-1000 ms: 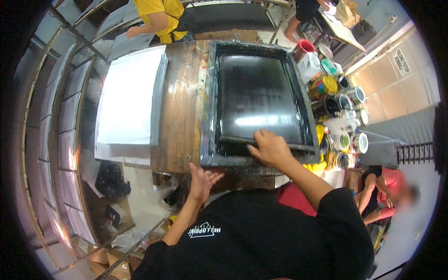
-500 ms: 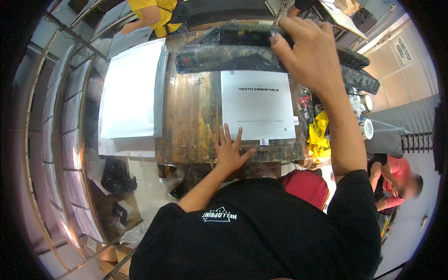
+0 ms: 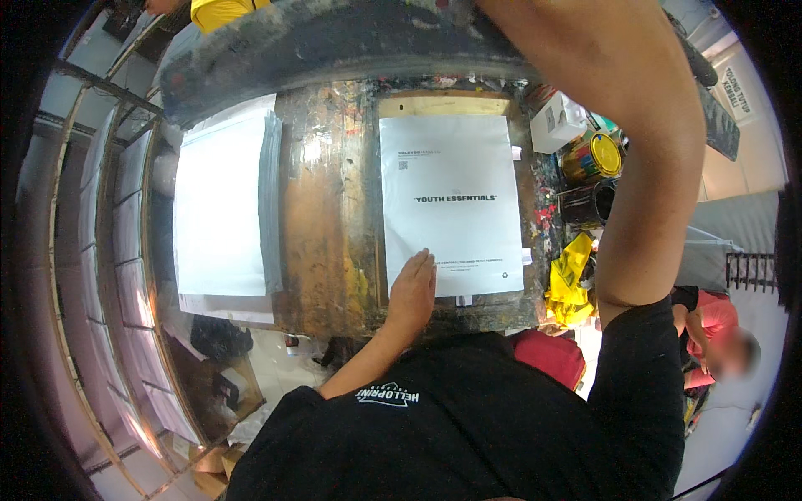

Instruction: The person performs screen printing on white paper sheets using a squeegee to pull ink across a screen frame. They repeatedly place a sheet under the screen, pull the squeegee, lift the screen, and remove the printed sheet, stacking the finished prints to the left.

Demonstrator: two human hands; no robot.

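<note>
My left hand (image 3: 413,288) lies flat on the lower left edge of a white sheet (image 3: 451,167) with black print, fingers stretched out and close together. The sheet rests on a paint-stained wooden table (image 3: 326,209), and small white tabs show at its right and lower edges. My right forearm (image 3: 618,67) reaches up past the top edge, so the right hand is out of view. A long dark frame (image 3: 334,42), smeared with ink, is raised across the top, above the table's far side. What holds it up cannot be seen.
Left on the table is a stack of white sheets (image 3: 221,209) with grey edges. To the right stand a white box (image 3: 558,123), a paint can with a yellow rim (image 3: 591,157) and a yellow cloth (image 3: 571,280). A rack (image 3: 138,225) lines the left; a person (image 3: 710,321) sits at the right.
The dark frame has risen, baring the sheet's upper part. My right hand has gone up out of view. My left hand's spread fingers have come together.
</note>
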